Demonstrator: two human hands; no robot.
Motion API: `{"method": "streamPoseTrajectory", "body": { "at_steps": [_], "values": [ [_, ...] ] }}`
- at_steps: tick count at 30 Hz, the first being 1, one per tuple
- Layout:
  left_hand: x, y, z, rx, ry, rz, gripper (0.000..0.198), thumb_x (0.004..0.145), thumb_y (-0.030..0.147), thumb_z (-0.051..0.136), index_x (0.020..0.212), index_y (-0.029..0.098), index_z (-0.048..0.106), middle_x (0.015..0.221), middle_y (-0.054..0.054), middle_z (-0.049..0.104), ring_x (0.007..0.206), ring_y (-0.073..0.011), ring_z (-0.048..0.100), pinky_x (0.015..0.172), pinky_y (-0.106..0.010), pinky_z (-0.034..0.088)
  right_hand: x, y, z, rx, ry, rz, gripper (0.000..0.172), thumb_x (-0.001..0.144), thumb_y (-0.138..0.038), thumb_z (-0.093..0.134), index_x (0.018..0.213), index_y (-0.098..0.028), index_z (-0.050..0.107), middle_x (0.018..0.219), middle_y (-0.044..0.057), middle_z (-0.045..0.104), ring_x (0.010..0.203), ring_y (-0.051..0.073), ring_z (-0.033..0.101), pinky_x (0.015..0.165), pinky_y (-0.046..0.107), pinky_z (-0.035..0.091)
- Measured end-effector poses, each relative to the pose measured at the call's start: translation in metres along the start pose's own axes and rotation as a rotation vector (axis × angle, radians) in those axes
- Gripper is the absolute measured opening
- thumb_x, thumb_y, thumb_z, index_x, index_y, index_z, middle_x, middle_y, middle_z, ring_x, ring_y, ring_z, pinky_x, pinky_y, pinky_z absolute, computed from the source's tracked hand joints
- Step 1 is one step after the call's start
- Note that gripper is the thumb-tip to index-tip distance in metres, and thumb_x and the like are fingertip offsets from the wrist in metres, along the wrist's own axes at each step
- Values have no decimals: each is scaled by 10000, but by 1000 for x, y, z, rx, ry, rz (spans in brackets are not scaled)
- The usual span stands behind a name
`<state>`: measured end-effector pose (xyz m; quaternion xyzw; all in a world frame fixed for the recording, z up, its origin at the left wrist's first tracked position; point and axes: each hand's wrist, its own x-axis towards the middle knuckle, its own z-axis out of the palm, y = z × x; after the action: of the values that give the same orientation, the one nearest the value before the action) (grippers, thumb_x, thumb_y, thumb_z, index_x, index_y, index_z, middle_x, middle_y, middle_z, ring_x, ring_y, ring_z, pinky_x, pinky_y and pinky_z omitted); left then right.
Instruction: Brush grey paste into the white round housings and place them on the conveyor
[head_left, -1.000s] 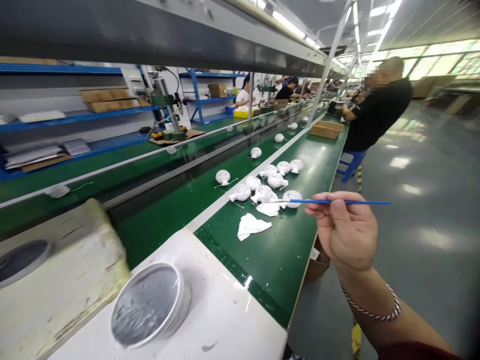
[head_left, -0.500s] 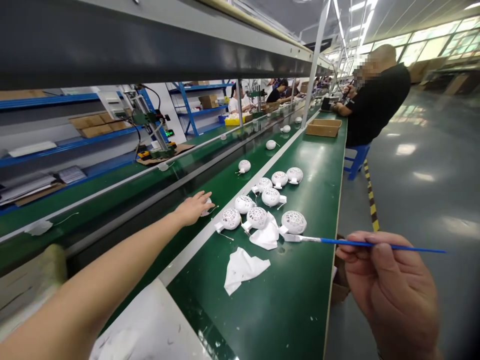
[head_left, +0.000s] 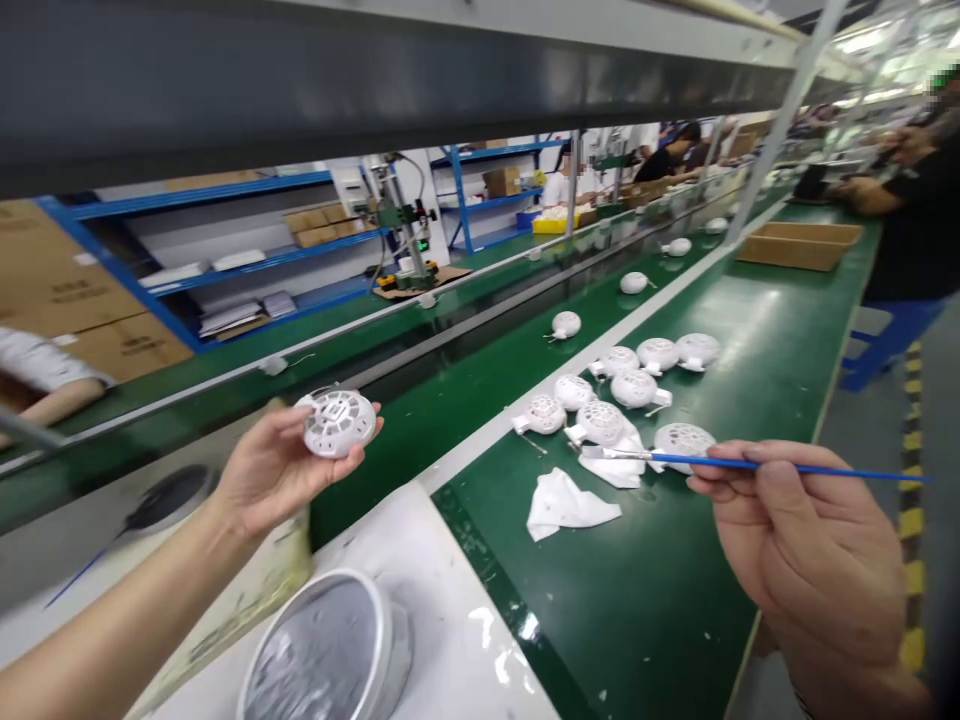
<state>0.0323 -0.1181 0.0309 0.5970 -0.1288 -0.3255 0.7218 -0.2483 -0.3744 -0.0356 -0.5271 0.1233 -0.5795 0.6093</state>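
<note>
One shell (head_left: 339, 422) occupies left hand (head_left: 264, 476), brush (head_left: 757, 464) right hand (head_left: 814, 555).

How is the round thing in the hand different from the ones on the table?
The held piece is up in the left hand; the table pieces lie on the green table. The held piece is alone; the table pieces are bunched together. All are white and round.
</note>
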Motion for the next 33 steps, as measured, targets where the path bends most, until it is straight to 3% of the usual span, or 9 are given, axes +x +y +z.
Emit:
{"method": "streamPoseTrajectory", "body": {
  "at_steps": [4, 9, 12, 17, 20, 25, 29, 33],
  "values": [
    [-69, -19, -24, -87, 232, 29, 606, 569, 24, 747, 1136, 154, 577, 1060, -162, 670, 934, -300, 661, 572, -270, 564, -12, 2, 37, 52, -157, 27, 81, 871, -196, 618, 885, -220, 694, 832, 25, 705, 702, 123, 707, 653, 205, 622],
    [-114, -41, -44, -103, 315, 105, 439, 579, 139, 804, 991, 176, 656, 1045, -78, 684, 938, -247, 645, 752, -384, 600, -38, -5, 81, 109, -374, 48, 118, 907, -169, 566, 929, -203, 677, 878, 13, 704, 750, 116, 712, 700, 203, 627],
    [-130, -47, -55, -194, 370, 184, 338, 612, 183, 771, 939, 190, 685, 1070, -73, 677, 1033, -287, 611, 774, -428, 597, -57, -8, 103, 98, -514, 46, 151, 924, -156, 535, 951, -213, 672, 908, 6, 694, 741, 113, 706, 707, 230, 630],
    [-148, -49, -68, -320, 455, 167, 350, 651, 361, 698, 950, 181, 708, 1090, -128, 657, 1040, -386, 590, 629, -475, 607, -84, -5, 135, 51, -849, 3, 235, 922, -96, 503, 1034, -236, 655, 973, 20, 681, 840, 134, 700, 744, 278, 625],
    [-153, -50, -69, -384, 504, 102, 292, 704, 403, 643, 915, 210, 700, 1092, -112, 663, 1060, -387, 589, 598, -457, 601, -91, -3, 148, -29, -1017, -161, 241, 901, -73, 517, 1053, -205, 649, 969, 48, 688, 922, 163, 682, 810, 324, 606],
    [-155, -49, -65, -429, 580, 41, 215, 754, 383, 622, 908, 236, 657, 1216, -70, 626, 1161, -367, 546, 620, -434, 602, -91, 2, 159, -171, -1149, -368, 182, 893, -83, 536, 1016, -136, 659, 947, 85, 709, 925, 161, 679, 840, 289, 583],
    [-155, -47, -63, -431, 586, 31, 199, 732, 331, 637, 895, 218, 631, 1242, -70, 610, 1143, -374, 557, 598, -445, 604, -95, 8, 160, -199, -1164, -334, 164, 905, -121, 532, 977, -159, 675, 941, 64, 713, 920, 161, 683, 831, 288, 585],
    [-154, -48, -64, -401, 598, 36, 187, 771, 351, 607, 892, 210, 630, 1256, -83, 599, 1135, -379, 561, 595, -445, 605, -100, 13, 159, -192, -1121, -77, 146, 918, -174, 535, 948, -178, 677, 954, 42, 695, 877, 136, 690, 781, 253, 601]
  ]
}}
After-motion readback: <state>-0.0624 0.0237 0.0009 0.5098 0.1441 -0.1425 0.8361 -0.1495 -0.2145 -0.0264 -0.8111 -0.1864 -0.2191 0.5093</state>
